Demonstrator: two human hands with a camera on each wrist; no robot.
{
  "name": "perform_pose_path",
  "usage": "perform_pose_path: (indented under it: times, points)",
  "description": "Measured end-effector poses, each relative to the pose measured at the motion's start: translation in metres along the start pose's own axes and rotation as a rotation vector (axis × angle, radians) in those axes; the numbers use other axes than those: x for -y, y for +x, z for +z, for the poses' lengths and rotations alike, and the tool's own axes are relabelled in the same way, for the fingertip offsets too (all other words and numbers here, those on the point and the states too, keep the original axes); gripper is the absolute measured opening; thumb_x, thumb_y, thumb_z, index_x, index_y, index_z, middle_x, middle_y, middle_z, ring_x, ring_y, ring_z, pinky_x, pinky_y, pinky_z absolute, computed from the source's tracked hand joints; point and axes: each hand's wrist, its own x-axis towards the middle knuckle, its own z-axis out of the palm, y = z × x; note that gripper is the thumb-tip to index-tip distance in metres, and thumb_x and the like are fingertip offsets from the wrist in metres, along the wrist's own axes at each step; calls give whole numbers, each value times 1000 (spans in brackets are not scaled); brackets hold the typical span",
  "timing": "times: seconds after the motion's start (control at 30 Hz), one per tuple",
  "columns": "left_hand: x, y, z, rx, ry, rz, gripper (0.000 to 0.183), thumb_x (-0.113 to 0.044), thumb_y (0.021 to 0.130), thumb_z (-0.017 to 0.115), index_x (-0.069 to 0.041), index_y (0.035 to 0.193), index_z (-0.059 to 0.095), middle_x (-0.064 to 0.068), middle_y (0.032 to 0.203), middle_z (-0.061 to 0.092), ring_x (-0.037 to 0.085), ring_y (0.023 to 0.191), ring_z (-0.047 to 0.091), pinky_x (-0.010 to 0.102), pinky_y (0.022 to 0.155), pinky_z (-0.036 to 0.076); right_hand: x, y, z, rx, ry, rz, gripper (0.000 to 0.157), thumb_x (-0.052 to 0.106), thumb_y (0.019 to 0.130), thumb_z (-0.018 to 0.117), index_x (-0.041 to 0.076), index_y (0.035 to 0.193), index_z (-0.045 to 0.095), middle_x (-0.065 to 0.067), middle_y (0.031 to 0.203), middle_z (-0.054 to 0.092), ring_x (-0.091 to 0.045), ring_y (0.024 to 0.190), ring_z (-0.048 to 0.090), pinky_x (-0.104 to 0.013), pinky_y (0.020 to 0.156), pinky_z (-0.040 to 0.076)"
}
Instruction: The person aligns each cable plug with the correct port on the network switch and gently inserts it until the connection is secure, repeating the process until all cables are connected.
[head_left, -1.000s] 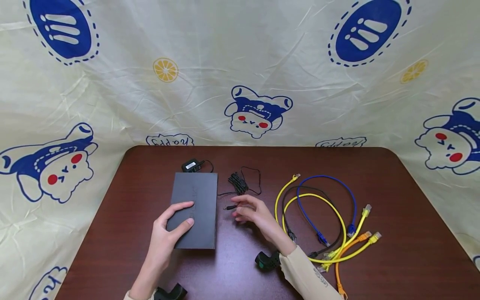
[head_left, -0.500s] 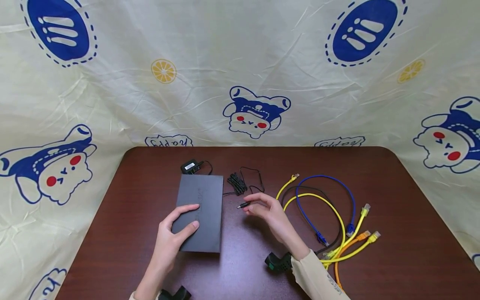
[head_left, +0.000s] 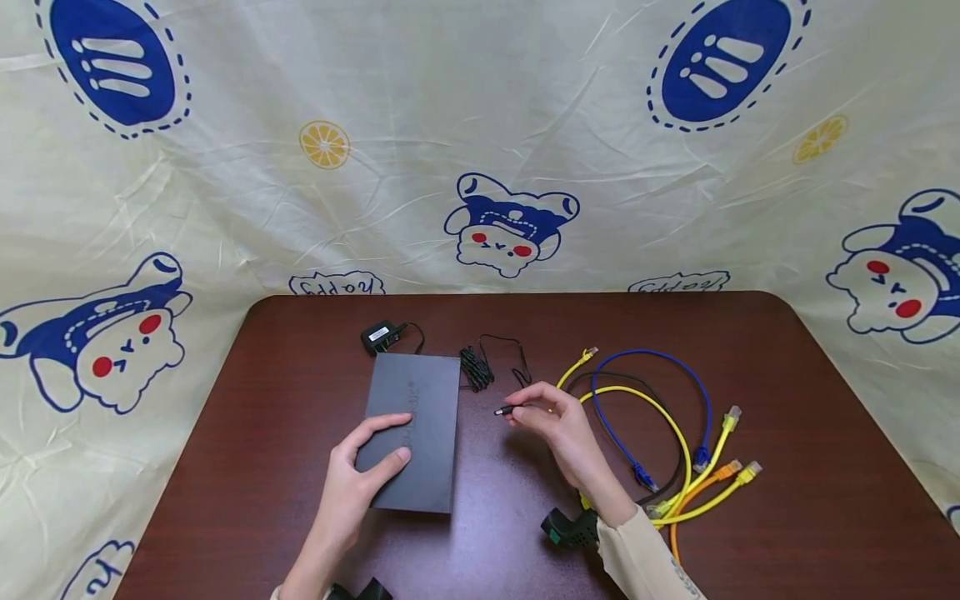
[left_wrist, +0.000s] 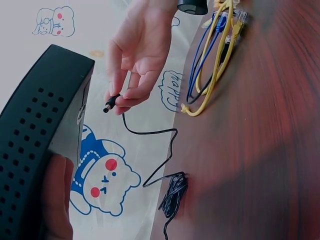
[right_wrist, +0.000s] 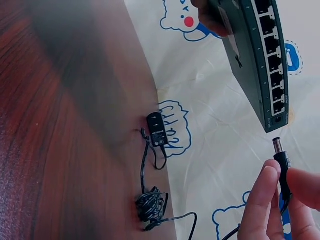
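Observation:
My left hand [head_left: 352,471] grips a dark grey network switch [head_left: 431,467] from its left side, thumb and fingers wrapped round the casing and lifting it off the table. A row of several Ethernet ports [right_wrist: 273,55] and a small round power jack [right_wrist: 278,120] face the right hand. Between thumb and fingertips my right hand [head_left: 570,433] pinches a black DC barrel plug [right_wrist: 281,156], its metal tip pointing at the switch. In the right wrist view, a small gap separates tip and jack. The plug's thin lead [left_wrist: 150,132] trails to a bundled coil [head_left: 476,368].
At the back of the brown table [head_left: 795,400] lies a black power adapter [head_left: 380,337], behind the switch. Loose network cables spread to the right: a blue cable [head_left: 701,383], yellow cables [head_left: 675,421], an orange cable [head_left: 693,492] and a black one. A printed cloth [head_left: 405,217] hangs behind.
The switch has shifted to the right in my left hand. My right hand has also moved right, carrying the plug away from the coil.

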Motion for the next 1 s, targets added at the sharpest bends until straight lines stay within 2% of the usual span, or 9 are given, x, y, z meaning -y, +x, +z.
perform_pose_path:
  times: [0.1,0.2,0.33,0.63,0.83,1.0]
  points:
    - [-1,-1,2,9,-8,-2,34,-3,83,72,-7,116,67,6,120,61,22,102,55,31,74,51,2,-1,-1,10,26,-24,8,-10,87,60,-7,94,61,-8,92,68,-15,79,66,-32,76,54]
    - [-2,-1,3,17,-19,-7,34,-3,83,72,-6,116,67,7,119,60,22,99,56,32,71,52,3,-2,-2,18,48,-37,12,-11,87,59,0,91,63,-8,91,69,-15,79,66,-29,74,54]
    - [-3,-1,5,22,-21,-8,33,-4,83,72,-7,116,67,7,119,60,22,101,55,32,73,51,6,-3,-3,19,63,-44,18,-13,86,58,4,88,65,-8,91,69,-16,78,66,-30,74,54]
    - [-4,-2,7,37,-25,1,33,-4,83,72,-7,116,67,6,119,61,22,103,53,31,75,50,11,1,2,-3,93,-110,21,-13,87,56,5,88,67,-9,94,68,-15,81,66,-30,76,53]
    - [-5,-3,9,52,-38,1,33,-4,83,72,-6,116,66,8,117,61,23,100,54,32,73,51,14,5,12,-64,68,-133,17,-13,86,59,1,90,67,-10,94,68,-18,80,67,-33,76,54]
    - [-5,-3,10,57,-41,-9,33,-4,83,71,-7,116,67,8,117,60,23,99,55,33,71,52,16,8,19,-82,57,-173,15,-14,84,60,-2,91,66,-12,94,69,-20,80,68,-34,76,54]
